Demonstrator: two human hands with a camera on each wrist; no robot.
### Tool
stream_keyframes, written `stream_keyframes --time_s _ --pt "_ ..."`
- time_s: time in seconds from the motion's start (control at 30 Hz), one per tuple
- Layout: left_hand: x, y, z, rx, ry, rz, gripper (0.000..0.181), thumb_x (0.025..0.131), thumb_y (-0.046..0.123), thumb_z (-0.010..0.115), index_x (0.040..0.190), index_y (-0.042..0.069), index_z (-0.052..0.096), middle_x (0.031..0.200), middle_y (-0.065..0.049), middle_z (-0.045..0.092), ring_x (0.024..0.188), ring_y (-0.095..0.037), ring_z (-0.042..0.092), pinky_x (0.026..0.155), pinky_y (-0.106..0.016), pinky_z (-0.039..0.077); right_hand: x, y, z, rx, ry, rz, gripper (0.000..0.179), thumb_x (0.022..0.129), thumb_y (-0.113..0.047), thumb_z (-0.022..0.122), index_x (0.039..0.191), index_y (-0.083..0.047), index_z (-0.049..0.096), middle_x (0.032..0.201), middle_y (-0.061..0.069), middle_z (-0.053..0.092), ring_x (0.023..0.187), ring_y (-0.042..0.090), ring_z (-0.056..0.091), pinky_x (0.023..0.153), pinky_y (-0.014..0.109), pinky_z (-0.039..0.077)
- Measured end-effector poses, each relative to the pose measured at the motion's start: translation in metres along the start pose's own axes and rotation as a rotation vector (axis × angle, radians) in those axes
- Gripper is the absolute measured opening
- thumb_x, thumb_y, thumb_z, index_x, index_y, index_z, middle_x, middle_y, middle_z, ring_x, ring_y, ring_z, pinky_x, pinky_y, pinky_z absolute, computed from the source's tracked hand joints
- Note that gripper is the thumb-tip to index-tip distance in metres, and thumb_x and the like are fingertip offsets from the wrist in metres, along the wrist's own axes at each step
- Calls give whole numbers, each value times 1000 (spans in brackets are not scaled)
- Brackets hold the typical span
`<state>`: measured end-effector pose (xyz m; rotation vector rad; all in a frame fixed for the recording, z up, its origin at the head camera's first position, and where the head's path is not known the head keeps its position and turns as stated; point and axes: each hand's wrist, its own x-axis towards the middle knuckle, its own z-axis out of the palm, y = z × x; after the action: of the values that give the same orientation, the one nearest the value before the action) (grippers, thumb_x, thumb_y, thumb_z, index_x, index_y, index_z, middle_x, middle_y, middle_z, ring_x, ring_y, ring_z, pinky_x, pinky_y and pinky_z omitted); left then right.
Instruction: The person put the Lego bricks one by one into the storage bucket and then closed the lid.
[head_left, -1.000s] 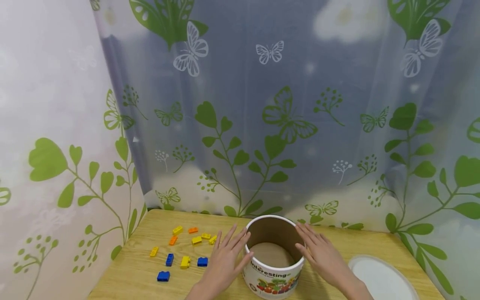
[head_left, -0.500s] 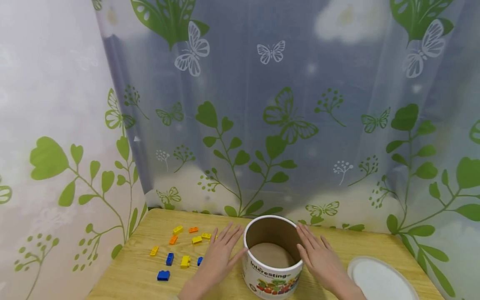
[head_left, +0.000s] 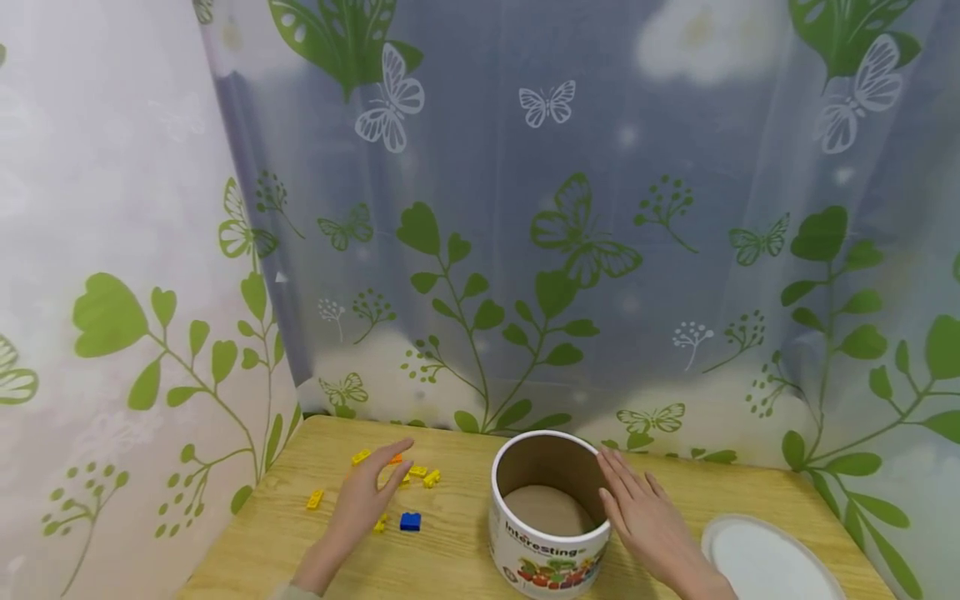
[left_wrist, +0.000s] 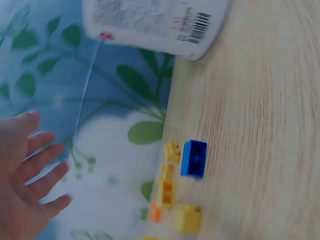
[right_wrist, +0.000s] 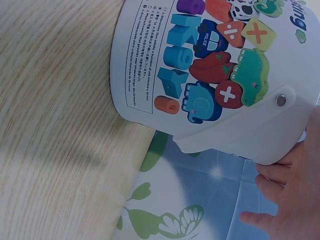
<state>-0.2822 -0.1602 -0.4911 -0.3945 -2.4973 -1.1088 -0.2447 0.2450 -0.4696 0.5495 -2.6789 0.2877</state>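
Observation:
A white round bucket [head_left: 501,533] printed with toy pictures stands upright on the table, with no lid on it and its brown inside showing. My right hand [head_left: 651,523] rests its straight fingers against the bucket's right rim; a white handle strap [right_wrist: 235,122] shows beside it in the right wrist view. Out to the left, my left hand [head_left: 360,497] hovers over the toy bricks with thumb and fingers spread, holding nothing. Near it are a blue brick [head_left: 410,522], a yellow brick [head_left: 432,478] and an orange brick [left_wrist: 155,212]. That hand hides some of the bricks.
A white round lid [head_left: 768,557] lies on the wooden table [head_left: 450,567] to the right of the bucket. Another yellow brick [head_left: 315,499] lies left of my left hand. Behind the table hangs a leaf and butterfly curtain [head_left: 480,250].
My left hand has left the bucket's left side and moved left over the bricks, covering several of them. My right hand stays at the rim. The bucket has not moved on the table.

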Motion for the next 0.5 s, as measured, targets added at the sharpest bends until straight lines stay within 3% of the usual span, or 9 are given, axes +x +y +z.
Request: stream_keyframes --time_s 0.13,0.37,0.5 --pt "-9 -23 -14 -87 -18 -107 28 100 23 66 126 14 71 123 -7 72 113 -30 67 97 -54 53 0 1 1 -7 6 -12 51 105 -24 52 152 -4 45 158 12 41 142 32 44 111 61 38" --pt "-28 -63 -29 -101 -105 -312 19 95 13 71 114 10 75 112 -5 74 99 -19 70 89 -40 59 0 3 3 -5 20 -21 50 105 -22 53 152 -4 46 159 11 40 143 32 43 112 61 38" --pt "-43 -81 -36 -87 -146 -340 19 90 10 76 109 6 75 104 -5 74 94 -19 70 83 -38 61 -1 4 4 -13 22 -30 51 105 -22 54 152 -4 46 159 11 41 143 32 43 111 61 39"
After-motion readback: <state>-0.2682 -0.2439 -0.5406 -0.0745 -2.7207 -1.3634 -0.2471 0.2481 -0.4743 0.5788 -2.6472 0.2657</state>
